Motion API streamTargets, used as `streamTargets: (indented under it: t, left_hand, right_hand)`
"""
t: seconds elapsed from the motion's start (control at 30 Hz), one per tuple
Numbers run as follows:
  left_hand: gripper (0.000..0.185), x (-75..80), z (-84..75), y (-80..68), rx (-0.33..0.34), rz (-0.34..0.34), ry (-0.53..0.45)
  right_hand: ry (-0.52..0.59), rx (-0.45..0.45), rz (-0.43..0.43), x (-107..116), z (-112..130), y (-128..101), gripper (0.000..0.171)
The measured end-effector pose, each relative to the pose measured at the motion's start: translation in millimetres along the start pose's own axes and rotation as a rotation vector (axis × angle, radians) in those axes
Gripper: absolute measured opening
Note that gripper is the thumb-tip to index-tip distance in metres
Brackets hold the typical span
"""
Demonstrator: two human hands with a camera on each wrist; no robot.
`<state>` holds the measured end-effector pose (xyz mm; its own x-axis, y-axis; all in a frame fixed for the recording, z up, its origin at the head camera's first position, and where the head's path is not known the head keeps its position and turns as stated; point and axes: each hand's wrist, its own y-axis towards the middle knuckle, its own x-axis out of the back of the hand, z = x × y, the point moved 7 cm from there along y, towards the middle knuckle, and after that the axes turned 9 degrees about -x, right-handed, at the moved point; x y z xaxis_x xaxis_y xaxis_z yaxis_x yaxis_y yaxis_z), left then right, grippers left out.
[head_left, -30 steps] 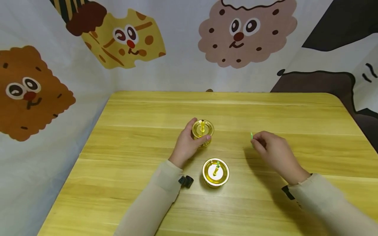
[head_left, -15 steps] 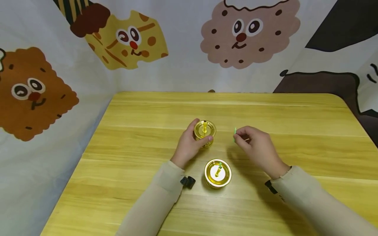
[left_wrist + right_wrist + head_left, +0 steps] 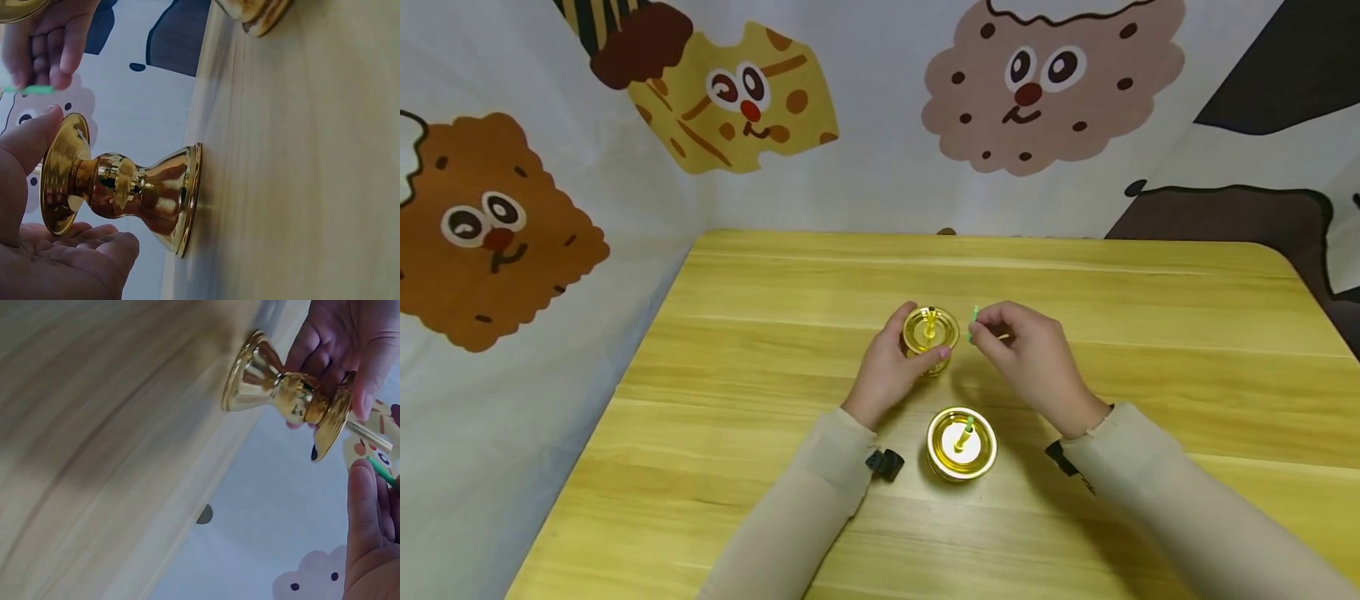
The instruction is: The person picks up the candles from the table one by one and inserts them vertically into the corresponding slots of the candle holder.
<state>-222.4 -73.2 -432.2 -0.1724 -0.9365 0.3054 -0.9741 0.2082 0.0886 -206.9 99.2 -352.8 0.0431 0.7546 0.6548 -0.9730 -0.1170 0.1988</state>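
My left hand (image 3: 889,367) holds a gold pedestal candle holder (image 3: 929,340) by its dish, thumb on the near rim and fingers at the far side. Its base stands on the table, as the left wrist view shows with the holder (image 3: 115,184) sideways. A thin tube (image 3: 369,434) rises from the dish in the right wrist view. Just right of the dish, my right hand (image 3: 1030,354) pinches a thin green stick (image 3: 975,315) between thumb and fingertips, apart from the tube. Nearer me stands a second gold candle holder (image 3: 962,450), a green tip (image 3: 969,422) showing at its tube.
Both holders stand on a wooden table (image 3: 737,458). A hanging cloth (image 3: 872,125) with cartoon biscuits and cheese borders the table's back and left. Black wrist cameras (image 3: 886,464) sit at the sleeves.
My right hand has travelled left with the green stick, from well right of the holder to beside its dish. The left hand keeps its hold; the head view has shifted slightly.
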Motion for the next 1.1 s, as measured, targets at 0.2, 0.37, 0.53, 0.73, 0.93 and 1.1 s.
streamTargets:
  t: [0.2, 0.37, 0.53, 0.73, 0.93, 1.1]
  left_hand:
    - [0.086, -0.1, -0.6, 1.5, -0.016, -0.006, -0.006]
    - [0.085, -0.1, -0.1, 2.0, -0.022, -0.004, -0.021]
    - [0.081, -0.8, -0.1, 1.6, -0.033, 0.004, -0.036]
    - [0.074, 0.5, -0.5, 1.5, -0.052, 0.001, -0.020]
    - [0.062, -0.2, -2.3, 1.7, -0.080, 0.004, -0.014]
    - [0.061, -0.6, -3.6, 2.6, -0.090, 0.004, -0.020]
  right_hand:
    - [0.009, 0.058, -0.012, -3, 12, 5, 0.009]
    - [0.018, 0.084, -0.027, -3, 21, 9, 0.007]
    - [0.029, 0.101, -0.033, -5, 29, 14, 0.007]
    - [0.033, 0.117, -0.050, -6, 35, 19, 0.007]
    - [0.036, 0.138, -0.060, -7, 41, 23, 0.005]
    - [0.047, 0.150, -0.058, -9, 43, 27, 0.006]
